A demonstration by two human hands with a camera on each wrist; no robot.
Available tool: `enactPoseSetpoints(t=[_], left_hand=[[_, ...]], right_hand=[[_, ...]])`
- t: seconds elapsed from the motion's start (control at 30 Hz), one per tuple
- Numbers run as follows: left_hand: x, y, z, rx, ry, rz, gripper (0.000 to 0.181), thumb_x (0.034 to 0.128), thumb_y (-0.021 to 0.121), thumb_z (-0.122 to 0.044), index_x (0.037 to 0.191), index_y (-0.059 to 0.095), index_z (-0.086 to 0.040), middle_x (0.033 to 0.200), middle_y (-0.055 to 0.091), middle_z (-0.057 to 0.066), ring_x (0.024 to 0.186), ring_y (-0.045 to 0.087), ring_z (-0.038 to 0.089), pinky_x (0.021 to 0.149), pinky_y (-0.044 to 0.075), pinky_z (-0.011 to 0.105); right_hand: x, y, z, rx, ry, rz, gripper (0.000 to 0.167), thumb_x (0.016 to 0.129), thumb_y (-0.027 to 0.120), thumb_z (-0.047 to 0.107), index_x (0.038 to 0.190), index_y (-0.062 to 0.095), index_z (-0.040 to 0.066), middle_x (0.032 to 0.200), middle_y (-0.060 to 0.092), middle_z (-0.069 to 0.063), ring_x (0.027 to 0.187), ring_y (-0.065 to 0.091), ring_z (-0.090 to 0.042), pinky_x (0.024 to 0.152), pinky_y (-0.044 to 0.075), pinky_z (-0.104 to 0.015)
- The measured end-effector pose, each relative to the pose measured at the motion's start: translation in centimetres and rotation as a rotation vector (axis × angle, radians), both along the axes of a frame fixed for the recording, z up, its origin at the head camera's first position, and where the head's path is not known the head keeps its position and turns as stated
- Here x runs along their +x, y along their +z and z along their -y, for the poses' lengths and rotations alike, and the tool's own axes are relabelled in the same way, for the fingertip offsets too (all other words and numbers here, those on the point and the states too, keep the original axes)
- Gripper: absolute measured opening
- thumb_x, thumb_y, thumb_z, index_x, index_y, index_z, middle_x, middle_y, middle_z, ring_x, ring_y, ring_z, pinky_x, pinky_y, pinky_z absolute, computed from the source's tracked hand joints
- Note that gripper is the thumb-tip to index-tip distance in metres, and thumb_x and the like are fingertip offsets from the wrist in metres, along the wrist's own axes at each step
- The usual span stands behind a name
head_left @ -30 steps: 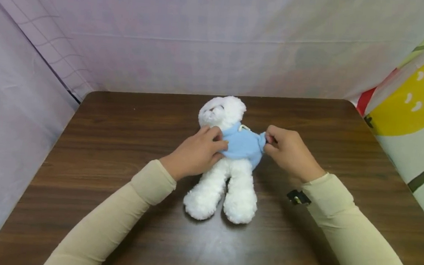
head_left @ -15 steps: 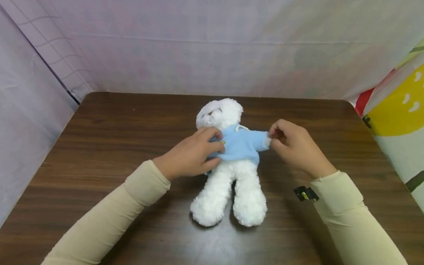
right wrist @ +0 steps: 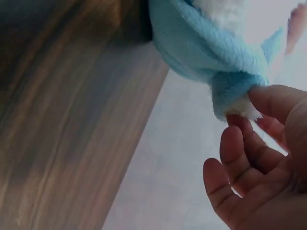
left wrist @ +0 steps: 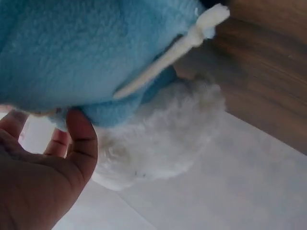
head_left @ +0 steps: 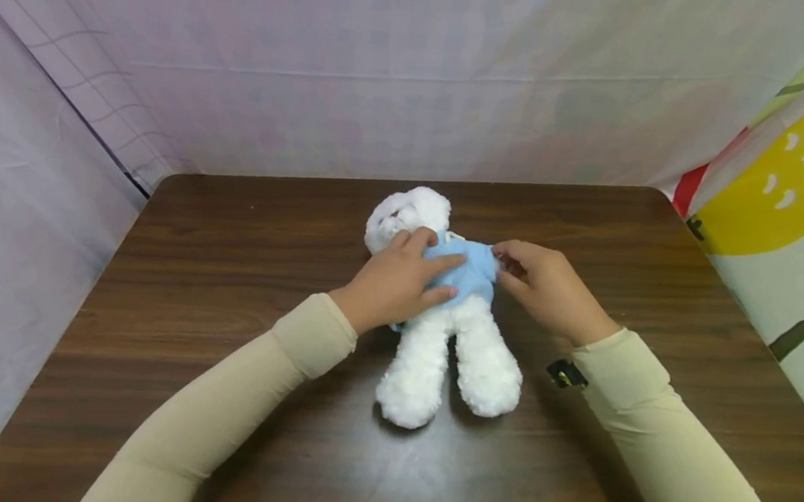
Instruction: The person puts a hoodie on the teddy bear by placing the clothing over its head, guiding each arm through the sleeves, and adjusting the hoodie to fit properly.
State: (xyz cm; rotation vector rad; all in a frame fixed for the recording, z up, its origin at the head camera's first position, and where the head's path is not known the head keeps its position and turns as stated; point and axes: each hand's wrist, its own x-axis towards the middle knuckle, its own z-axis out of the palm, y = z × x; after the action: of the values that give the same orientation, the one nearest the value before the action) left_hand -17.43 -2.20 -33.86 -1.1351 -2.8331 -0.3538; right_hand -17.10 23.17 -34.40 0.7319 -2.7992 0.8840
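Observation:
A white plush bear (head_left: pixel 416 376) in a light blue hoodie (head_left: pixel 473 275) lies on its back, head toward the far edge. My left hand (head_left: pixel 396 278) rests across its chest, fingers spread over the blue cloth; in the left wrist view fingers (left wrist: pixel 81 139) touch the cloth below the bear's head. With my right hand (head_left: pixel 547 284) I pinch the end of the bear's arm on the right. The right wrist view shows the white paw (right wrist: pixel 242 108) poking out of the blue sleeve (right wrist: pixel 230 91) between thumb and fingers. My left hand hides the bear's other arm.
The bear lies on a dark brown wooden table (head_left: pixel 232 270). A pale curtain (head_left: pixel 385 86) hangs behind the far edge. At the right is a white cloth with a yellow print (head_left: pixel 778 184). A small black device (head_left: pixel 567 374) sits at the right cuff.
My right hand first moved out to the right with the sleeve, then came back left. My left hand slid right over the chest, fingers spreading. The bear's legs swung to the right.

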Motion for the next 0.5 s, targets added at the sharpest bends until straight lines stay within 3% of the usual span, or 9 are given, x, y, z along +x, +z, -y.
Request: enactPoseSetpoints(t=[0.07, 0.17, 0.3, 0.37, 0.5], left_hand=[[0.0, 0.0, -0.5, -0.024, -0.006, -0.014, 0.046, 0.101, 0.051, -0.05, 0.141, 0.057, -0.029, 0.136, 0.043, 0.01, 0.114, 0.044, 0.026, 0.089, 0.044, 0.036], [0.0, -0.2, -1.0, 0.027, -0.025, -0.063, 0.028, 0.1012, 0.057, -0.039, 0.121, 0.071, -0.026, 0.13, 0.048, 0.01, 0.109, 0.046, 0.026, 0.09, 0.044, 0.036], [0.2, 0.0, -1.0, 0.068, -0.053, -0.121, 0.018, 0.1019, 0.058, -0.029, 0.103, 0.072, -0.019, 0.119, 0.05, 0.008, 0.098, 0.046, 0.024, 0.08, 0.045, 0.032], [0.3, 0.2, -0.8, 0.055, -0.065, -0.126, 0.018, 0.1027, 0.056, -0.028, 0.102, 0.071, -0.017, 0.115, 0.05, 0.007, 0.094, 0.045, 0.022, 0.074, 0.045, 0.03], [0.3, 0.8, -0.4, -0.009, -0.098, -0.118, 0.02, 0.1041, 0.053, -0.025, 0.102, 0.069, -0.013, 0.108, 0.049, 0.007, 0.088, 0.043, 0.021, 0.069, 0.041, 0.028]], right_hand=[[0.0, -0.3, 0.3, 0.01, -0.002, -0.04, 0.018, 0.094, 0.064, 0.001, 0.111, 0.065, -0.001, 0.091, 0.067, -0.01, 0.08, 0.061, -0.022, 0.071, 0.05, -0.039], [0.0, -0.7, 0.6, 0.031, -0.002, -0.146, 0.009, 0.088, 0.065, -0.003, 0.096, 0.066, 0.002, 0.082, 0.062, -0.007, 0.072, 0.057, -0.02, 0.065, 0.047, -0.036], [0.2, -0.2, 0.0, 0.037, -0.029, -0.266, 0.013, 0.082, 0.064, -0.003, 0.078, 0.061, 0.008, 0.07, 0.052, -0.002, 0.061, 0.047, -0.016, 0.057, 0.04, -0.032], [0.1, 0.4, -0.6, 0.026, -0.057, -0.246, 0.016, 0.082, 0.064, -0.003, 0.075, 0.06, 0.011, 0.068, 0.05, -0.001, 0.059, 0.044, -0.015, 0.054, 0.037, -0.031], [-0.3, 1.0, -1.7, 0.009, -0.123, -0.099, 0.015, 0.086, 0.064, -0.001, 0.079, 0.061, 0.011, 0.07, 0.051, -0.003, 0.06, 0.044, -0.017, 0.052, 0.038, -0.031]])
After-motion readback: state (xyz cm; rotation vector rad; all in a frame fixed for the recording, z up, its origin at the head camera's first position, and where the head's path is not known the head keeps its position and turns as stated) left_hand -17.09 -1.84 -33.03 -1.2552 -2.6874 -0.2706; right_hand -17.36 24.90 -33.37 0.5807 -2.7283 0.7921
